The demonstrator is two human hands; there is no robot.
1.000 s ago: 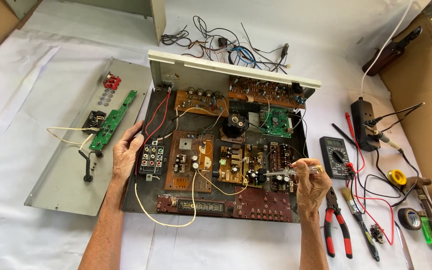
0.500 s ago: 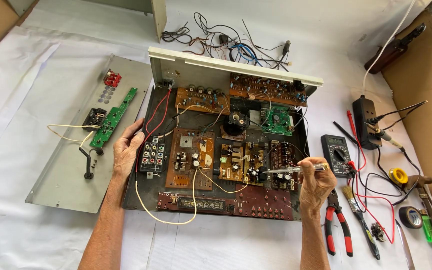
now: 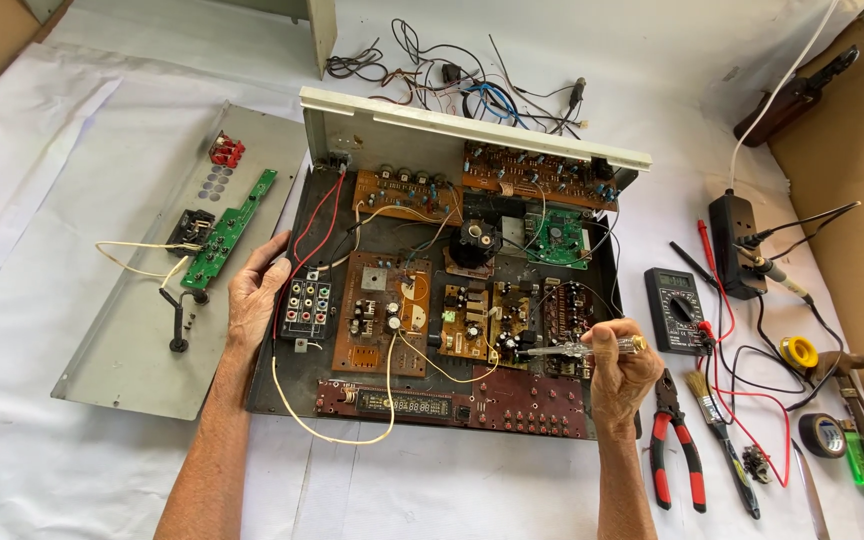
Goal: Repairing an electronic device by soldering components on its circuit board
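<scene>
Your right hand pinches a clear-handled screwdriver, tip on brown circuit boards | your left hand rests flat, open, on the opened chassis mid-worktop | black multimeter beside it.

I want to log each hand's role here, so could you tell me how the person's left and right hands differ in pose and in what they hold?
The left hand lies flat and empty on the left edge of the open chassis, while the right hand is curled around a clear-handled screwdriver. The left sits beside the jack panel; the right aims its tool at the brown circuit boards. Both are bare.
</scene>
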